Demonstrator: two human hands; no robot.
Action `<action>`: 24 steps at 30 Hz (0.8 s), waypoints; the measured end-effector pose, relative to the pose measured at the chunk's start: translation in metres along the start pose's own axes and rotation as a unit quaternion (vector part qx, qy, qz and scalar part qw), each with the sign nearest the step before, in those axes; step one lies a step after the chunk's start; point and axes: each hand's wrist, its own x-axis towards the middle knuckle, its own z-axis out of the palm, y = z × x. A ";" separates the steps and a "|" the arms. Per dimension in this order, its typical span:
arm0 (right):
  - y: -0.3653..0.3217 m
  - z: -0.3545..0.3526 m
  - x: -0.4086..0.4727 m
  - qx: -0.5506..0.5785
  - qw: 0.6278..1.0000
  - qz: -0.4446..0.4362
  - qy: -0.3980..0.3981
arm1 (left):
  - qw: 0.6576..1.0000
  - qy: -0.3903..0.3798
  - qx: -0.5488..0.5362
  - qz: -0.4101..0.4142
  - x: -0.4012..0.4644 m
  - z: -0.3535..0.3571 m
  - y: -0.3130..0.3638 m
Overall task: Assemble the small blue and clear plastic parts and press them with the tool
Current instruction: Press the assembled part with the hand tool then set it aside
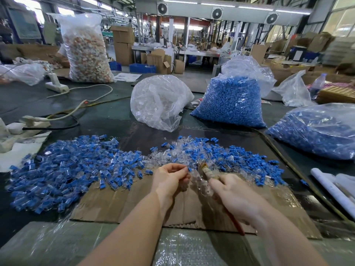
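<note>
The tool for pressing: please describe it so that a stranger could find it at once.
Start at the cardboard sheet in front of the person. Above its right half, the right hand grips the tool, a thin stick. Unlike the loose plastic parts around it, it has a red handle and a pale wrapped tip.

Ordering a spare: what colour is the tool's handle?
Red, seen in the head view: the tool's handle below the right hand.

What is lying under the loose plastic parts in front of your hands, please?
A sheet of brown cardboard lies under them, over a dark mat. The piles hide how far it runs beneath them.
</note>
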 end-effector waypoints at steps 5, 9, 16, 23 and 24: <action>-0.011 0.004 0.004 0.008 0.999 -0.028 -0.027 | 1.000 0.014 -0.013 -0.007 -0.002 0.001 0.004; -0.013 0.004 0.003 -0.002 0.998 -0.042 -0.036 | 0.999 0.037 -0.022 -0.021 -0.002 0.004 0.006; -0.014 0.002 0.001 -0.008 0.996 -0.065 -0.054 | 0.996 0.080 -0.039 -0.025 -0.001 0.006 0.006; -0.011 0.000 0.001 0.017 0.994 -0.066 -0.084 | 0.995 0.098 -0.025 -0.011 -0.003 0.008 0.007; -0.011 -0.001 0.001 0.013 0.994 -0.064 -0.084 | 0.995 0.101 -0.021 -0.010 -0.003 0.007 0.008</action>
